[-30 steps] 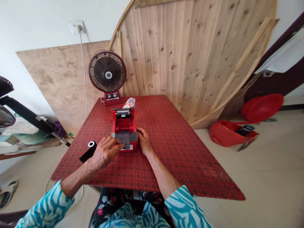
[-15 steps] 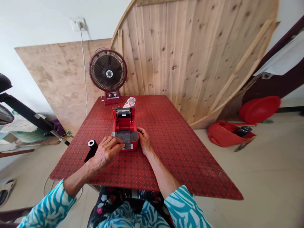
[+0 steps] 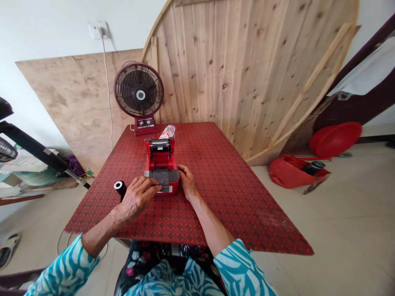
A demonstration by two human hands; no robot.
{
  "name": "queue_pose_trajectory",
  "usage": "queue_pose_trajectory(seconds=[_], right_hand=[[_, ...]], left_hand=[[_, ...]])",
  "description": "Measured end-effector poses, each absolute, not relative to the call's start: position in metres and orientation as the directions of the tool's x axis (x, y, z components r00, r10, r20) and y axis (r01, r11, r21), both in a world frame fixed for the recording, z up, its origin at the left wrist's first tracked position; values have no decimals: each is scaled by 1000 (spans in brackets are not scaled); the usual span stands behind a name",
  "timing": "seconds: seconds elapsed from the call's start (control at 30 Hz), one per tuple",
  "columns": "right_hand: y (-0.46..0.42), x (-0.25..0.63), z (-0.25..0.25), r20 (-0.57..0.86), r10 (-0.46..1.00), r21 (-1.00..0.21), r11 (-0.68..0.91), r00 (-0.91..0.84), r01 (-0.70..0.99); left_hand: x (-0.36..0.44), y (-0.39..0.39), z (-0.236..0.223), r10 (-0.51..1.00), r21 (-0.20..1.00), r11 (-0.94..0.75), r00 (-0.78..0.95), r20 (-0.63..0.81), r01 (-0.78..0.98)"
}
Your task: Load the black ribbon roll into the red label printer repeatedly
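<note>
A small red label printer [image 3: 173, 188] stands on the table with its lid raised toward the back. A dark, film-like strip [image 3: 163, 177] lies over its grey front edge. My left hand [image 3: 140, 195] is at the printer's front left, its fingertips closed on the strip's near end. Against the right side of the printer rests my right hand [image 3: 188, 181], fingers slightly curled around its edge. To the left of my left hand is a black roll [image 3: 122, 191] with a white core; my wrist hides part of it.
The table [image 3: 234, 205] has a red patterned cover. Behind the printer lies a clear plastic bottle [image 3: 168, 131], and a dark red fan [image 3: 140, 95] stands at the back left. A wooden panel [image 3: 222, 61] leans against the wall. On the floor at right is a red bag [image 3: 284, 172].
The view has shifted slightly. A loose black tail that lay beside the roll no longer shows, and the roll looks more upright. Both hands keep their places at the printer.
</note>
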State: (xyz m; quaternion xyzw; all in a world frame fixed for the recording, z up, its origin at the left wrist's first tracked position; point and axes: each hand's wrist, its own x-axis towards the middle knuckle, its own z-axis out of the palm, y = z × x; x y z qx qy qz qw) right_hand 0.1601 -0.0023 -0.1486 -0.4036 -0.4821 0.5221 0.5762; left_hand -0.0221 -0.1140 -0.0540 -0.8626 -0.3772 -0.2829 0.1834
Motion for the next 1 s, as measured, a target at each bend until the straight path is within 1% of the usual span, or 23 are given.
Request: queue_pose_trajectory(seconds=[0.1,0.17,0.3,0.37,0.4,0.47,0.57,0.67,0.77,0.83,1.0], right_hand=[[-3,160,-150,127,992,-969,126,6,-212],[-2,161,-151,111,993,-962,119,45,-245],[-1,165,-144,85,979,-937,142,186,-318],[-5,166,-134,126,959,-935,200,252,-293],[-8,166,-127,166,953,-936,234,255,-263],[-15,163,-113,265,947,-933,299,181,-202],[-24,157,-96,384,923,-922,382,-26,-68],[-26,153,-87,460,877,-875,474,-137,96],[-26,153,-86,497,854,-826,520,-153,218],[-27,154,-86,512,845,-806,534,-155,254],[-27,156,-88,508,851,-820,526,-137,227]], left_hand=[[-19,-114,-53,535,-112,-651,558,634,751],[-17,-115,-53,535,-114,-650,558,634,752],[-14,-116,-51,539,-108,-643,549,639,758],[-13,-116,-51,543,-100,-643,544,640,759],[-13,-116,-51,546,-93,-644,542,639,759],[-12,-116,-51,556,-74,-649,538,633,757],[-12,-116,-52,564,-56,-652,533,631,756],[-13,-117,-53,558,-61,-654,536,634,754],[-14,-118,-55,557,-66,-652,536,635,755],[-14,-120,-56,561,-67,-645,531,635,761],[-14,-121,-59,562,-70,-639,527,637,766]])
